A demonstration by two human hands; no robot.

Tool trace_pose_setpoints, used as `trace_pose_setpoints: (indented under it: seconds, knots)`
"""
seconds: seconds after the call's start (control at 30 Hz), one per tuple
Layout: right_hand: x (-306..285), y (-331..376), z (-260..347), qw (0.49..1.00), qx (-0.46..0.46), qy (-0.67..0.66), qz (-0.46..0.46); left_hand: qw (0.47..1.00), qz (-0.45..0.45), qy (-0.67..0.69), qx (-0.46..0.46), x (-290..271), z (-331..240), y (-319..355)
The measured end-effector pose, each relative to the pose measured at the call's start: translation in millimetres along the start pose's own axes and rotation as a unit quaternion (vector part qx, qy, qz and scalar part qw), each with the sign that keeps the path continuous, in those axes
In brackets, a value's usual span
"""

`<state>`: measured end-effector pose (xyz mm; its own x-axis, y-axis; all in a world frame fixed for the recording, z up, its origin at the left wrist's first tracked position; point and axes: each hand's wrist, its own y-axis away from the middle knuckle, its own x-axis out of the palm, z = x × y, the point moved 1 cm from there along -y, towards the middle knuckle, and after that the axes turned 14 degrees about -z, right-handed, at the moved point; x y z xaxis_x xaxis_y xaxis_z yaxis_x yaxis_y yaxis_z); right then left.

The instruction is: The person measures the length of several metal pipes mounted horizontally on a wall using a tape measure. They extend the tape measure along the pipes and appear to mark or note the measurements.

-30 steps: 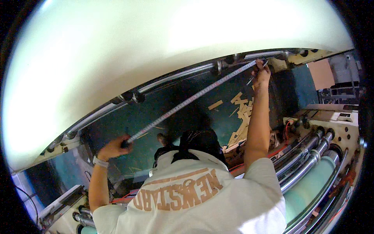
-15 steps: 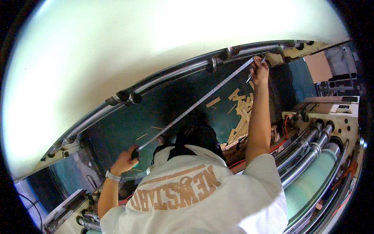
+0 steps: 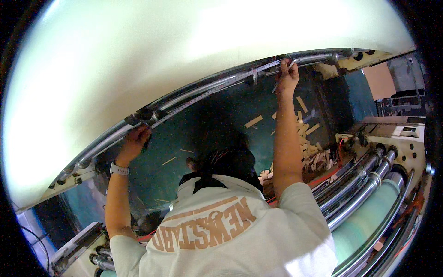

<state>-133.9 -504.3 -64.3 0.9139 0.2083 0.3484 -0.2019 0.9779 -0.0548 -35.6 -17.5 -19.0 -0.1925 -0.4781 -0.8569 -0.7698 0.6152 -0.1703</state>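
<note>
A pale tape measure point(image 3: 203, 96) is drawn out in a slight curve along the metal bars point(image 3: 221, 82) under the large white curved surface. My left hand point(image 3: 134, 142) is closed round its dark case, which is mostly hidden, close beneath a collar on the bars. Up at the bars on the right, my right hand point(image 3: 288, 81) pinches the far end of the tape. A thin silvery tool, perhaps a pen, also pokes out of my right hand; its kind is unclear.
The large white curved surface point(image 3: 152, 51) fills the far side. Wooden strips point(image 3: 304, 134) lie scattered on the dark green floor point(image 3: 221, 115). At the right stand metal rollers point(image 3: 355, 189) and a pale green roller point(image 3: 369, 226); a cardboard sheet point(image 3: 379, 81) is beyond.
My left hand has moved far up and away from me to the bars. My right hand has shifted left and slightly up. The tape, earlier slanting across the gap, now runs along the bars.
</note>
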Motion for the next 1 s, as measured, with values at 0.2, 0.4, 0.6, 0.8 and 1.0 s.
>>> trace_pose_setpoints:
  seconds: [0.2, 0.4, 0.6, 0.8, 1.0]
  knots:
    - [2, -2, -11, 0.999, 0.033, -0.03, 0.011, 0.996, 0.013, 0.069, -0.058, -8, 5, -17]
    - [5, 7, -7, 0.997, 0.05, -0.051, 0.017, 0.996, -0.082, -0.033, 0.023, -6, 10, -25]
    - [4, 9, -9, 0.996, 0.046, -0.066, 0.025, 0.996, -0.053, -0.039, -0.066, -7, 12, -29]
    - [1, 3, -19, 0.997, 0.008, -0.061, 0.035, 0.995, -0.077, 0.008, -0.062, -13, 2, -28]
    - [5, 4, -22, 0.997, -0.005, -0.068, 0.037, 0.996, -0.053, 0.003, -0.078, -18, 3, -25]
